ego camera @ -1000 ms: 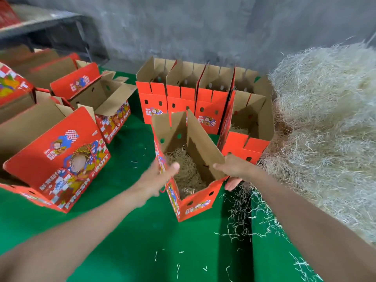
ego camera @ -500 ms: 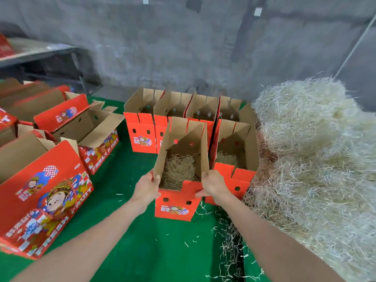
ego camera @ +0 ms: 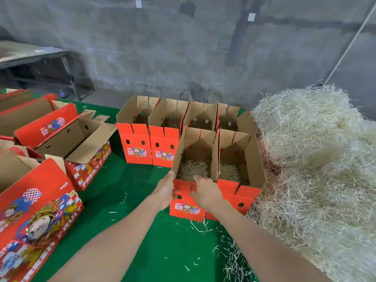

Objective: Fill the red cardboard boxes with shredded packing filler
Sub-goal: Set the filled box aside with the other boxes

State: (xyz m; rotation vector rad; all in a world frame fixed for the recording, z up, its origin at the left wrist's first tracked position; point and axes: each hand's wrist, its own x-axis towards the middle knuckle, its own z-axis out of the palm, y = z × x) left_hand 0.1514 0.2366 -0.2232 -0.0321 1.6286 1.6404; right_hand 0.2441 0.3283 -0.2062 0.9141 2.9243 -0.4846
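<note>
Box (ego camera: 185, 209) rim in 2 hands (ego camera: 205, 193)

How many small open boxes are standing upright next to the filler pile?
6. Back row, left to right: box one, box two, box three, box four. Front row: left box, held by the left hand and right hand, and right box. More may hide behind them.
</note>
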